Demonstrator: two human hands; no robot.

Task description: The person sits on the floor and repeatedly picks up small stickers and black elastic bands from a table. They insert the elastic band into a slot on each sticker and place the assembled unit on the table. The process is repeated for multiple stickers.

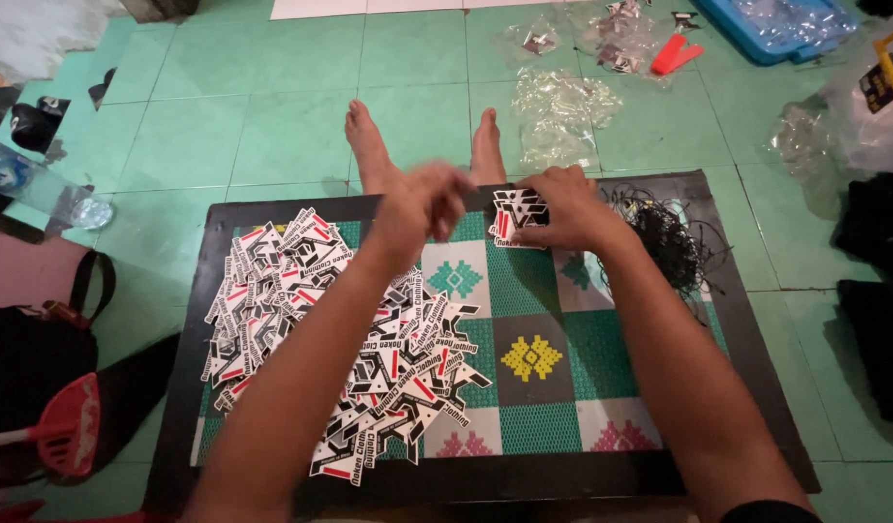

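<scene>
Head view. Both forearms reach forward over a low black-framed board with a green patterned surface, set on a green tiled floor.

Left hand: raised just above the board near its far edge, wrist slightly bent, fingers curled loosely inward. Motion blur; cannot tell whether anything sits between the fingertips.

Right hand: palm down at the far edge of the board, fingers and thumb pinched on a small stack of black, white and red die-cut tags. The stack rests on the board, just left of the hand.

Counts:
- Tag pile: one loose heap covering the left half of the board, far too many pieces to count; same black-white-red cut as the held stack.
- Black strings: one tangled bundle at the board's far right corner, just beside the right wrist.
- Bare feet: two, beyond the board.
- Clear plastic bags: several, crumpled, on the floor past the feet.
- Blue tray: one, top right.
- Red scoop: one, lower left, beside a black bag.
</scene>
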